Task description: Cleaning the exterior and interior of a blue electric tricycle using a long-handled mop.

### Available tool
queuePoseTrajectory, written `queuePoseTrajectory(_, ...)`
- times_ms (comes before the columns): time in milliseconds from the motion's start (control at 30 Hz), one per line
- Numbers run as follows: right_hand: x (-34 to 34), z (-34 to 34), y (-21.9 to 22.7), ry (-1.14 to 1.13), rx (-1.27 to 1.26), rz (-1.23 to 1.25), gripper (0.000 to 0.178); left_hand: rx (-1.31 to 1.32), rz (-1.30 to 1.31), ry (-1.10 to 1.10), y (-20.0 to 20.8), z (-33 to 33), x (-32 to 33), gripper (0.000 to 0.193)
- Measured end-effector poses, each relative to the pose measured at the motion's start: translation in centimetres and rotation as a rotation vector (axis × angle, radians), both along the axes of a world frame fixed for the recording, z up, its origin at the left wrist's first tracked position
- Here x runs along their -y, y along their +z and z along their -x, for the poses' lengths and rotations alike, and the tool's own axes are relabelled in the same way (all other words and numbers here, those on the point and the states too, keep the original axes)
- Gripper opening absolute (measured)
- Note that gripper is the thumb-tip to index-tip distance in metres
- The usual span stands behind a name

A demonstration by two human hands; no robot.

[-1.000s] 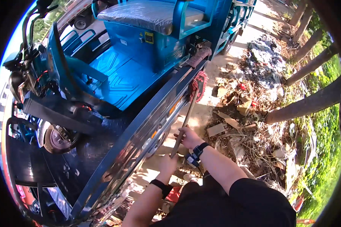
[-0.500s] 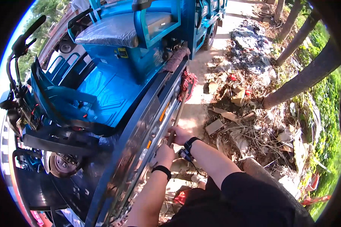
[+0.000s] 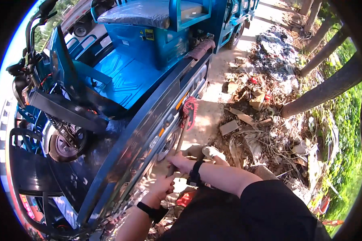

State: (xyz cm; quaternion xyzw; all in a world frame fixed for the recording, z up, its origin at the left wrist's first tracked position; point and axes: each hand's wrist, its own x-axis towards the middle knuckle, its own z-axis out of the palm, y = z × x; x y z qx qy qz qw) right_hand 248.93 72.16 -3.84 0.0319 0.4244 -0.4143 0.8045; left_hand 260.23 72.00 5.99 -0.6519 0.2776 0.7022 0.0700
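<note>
A mop with a red, shaggy head [image 3: 190,107] rests against or close to the dark side panel [image 3: 137,127] of a cargo tricycle bed. Its long, thin handle [image 3: 182,138] slants down toward me. My right hand [image 3: 180,162] is closed around the handle, the upper of the two grips. Lower and to the left, my left hand [image 3: 161,187] is closed on the handle's near end. Both wrists wear black bands. Whether the mop strands touch the panel, I cannot tell.
Beyond the panel stands a blue cargo tricycle [image 3: 136,52] with a plastic-wrapped seat [image 3: 151,14]. A mottled cloth [image 3: 201,49] lies over the rail. On my right are heaped debris [image 3: 265,140] and a leaning tree trunk [image 3: 323,94].
The mop head has come back along the side panel, closer to me and lower. Both hands have drawn down and left with the handle. The whole view has shifted slightly.
</note>
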Motion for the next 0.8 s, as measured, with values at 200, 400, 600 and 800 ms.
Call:
queuePoseTrajectory(200,-2.7,-5.0,0.1,0.117,-0.058,-0.084,0.015,-0.185,-0.282,0.402,3.5,-2.0,-2.9,0.016)
queuePoseTrajectory(400,-2.3,-3.8,-0.8,-0.021,-0.127,-0.074,0.012,-0.183,-0.343,0.354,2.9,0.4,-1.3,0.014)
queuePoseTrajectory(600,1.4,2.4,0.8,-0.209,-0.292,-0.171,0.028,-0.228,-0.277,0.35,3.3,6.0,2.4,0.013)
queuePoseTrajectory(800,7.2,13.9,-4.5,-0.251,-0.49,-0.138,0.008,-0.391,-0.328,0.377,-4.0,15.7,8.5,0.012)
